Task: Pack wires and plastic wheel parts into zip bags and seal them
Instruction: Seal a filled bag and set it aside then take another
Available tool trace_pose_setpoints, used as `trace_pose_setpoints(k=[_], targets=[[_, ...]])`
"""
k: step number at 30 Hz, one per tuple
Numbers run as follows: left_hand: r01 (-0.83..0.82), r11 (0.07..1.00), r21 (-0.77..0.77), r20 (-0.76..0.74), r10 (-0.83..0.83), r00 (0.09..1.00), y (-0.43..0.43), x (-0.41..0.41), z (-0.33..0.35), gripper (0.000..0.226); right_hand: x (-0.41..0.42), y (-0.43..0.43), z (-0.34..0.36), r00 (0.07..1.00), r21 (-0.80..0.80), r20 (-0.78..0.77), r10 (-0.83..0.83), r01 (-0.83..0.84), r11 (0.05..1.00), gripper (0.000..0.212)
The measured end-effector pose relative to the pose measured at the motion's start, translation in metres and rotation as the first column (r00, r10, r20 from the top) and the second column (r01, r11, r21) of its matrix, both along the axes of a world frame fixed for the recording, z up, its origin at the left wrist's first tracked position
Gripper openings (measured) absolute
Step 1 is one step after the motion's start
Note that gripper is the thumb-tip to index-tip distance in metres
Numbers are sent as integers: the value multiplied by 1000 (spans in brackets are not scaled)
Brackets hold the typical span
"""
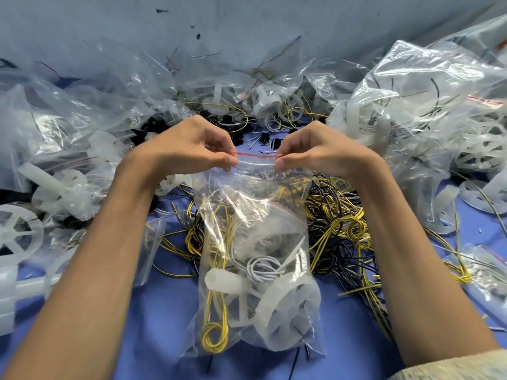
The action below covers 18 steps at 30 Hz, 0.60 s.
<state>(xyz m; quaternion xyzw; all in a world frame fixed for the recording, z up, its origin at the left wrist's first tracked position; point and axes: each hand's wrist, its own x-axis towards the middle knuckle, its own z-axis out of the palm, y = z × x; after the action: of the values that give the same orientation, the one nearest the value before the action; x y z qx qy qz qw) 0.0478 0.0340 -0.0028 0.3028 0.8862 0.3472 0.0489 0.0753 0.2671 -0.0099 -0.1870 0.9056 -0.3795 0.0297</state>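
A clear zip bag [255, 215] with a red strip along its top hangs over the blue table [164, 319]. Inside it lie a white plastic wheel part [285, 308], a coil of yellow wire [215, 335] and a coil of grey wire [263, 268]. My left hand [192, 149] pinches the left end of the bag's zip edge. My right hand [310, 150] pinches the right end. The zip strip [256, 156] stretches taut between them.
Loose yellow and black wires [340, 226] lie tangled behind the bag. Filled clear bags are heaped at the left [68, 127] and the right [417, 105]. White wheel parts [16, 237] lie at the left edge, and small black parts [227, 124] sit beyond my hands.
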Motion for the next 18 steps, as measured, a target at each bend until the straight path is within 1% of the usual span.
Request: trace_pose_setpoints(k=[5, 7, 10, 14, 18], targets=[[-37, 998, 43, 8, 37, 999, 1, 0, -2, 2, -1, -3, 1, 1000, 14, 11, -1, 1, 1000, 16], [-37, 998, 55, 6, 36, 999, 2, 0, -2, 2, -1, -6, 0, 1000, 15, -7, -13, 13, 1000, 13], [-20, 999, 28, -26, 21, 999, 6, 0, -2, 2, 0, -9, 1, 999, 17, -36, -15, 16, 1000, 9], [-25, 1000, -10, -52, 25, 998, 9, 0, -3, 6, 0, -10, 2, 999, 50, -45, 13, -11, 999, 10], [-35, 999, 8, -54, 35, 998, 11, 0, -4, 10, -1, -11, 2, 999, 13, -32, 7, -6, 1000, 11]])
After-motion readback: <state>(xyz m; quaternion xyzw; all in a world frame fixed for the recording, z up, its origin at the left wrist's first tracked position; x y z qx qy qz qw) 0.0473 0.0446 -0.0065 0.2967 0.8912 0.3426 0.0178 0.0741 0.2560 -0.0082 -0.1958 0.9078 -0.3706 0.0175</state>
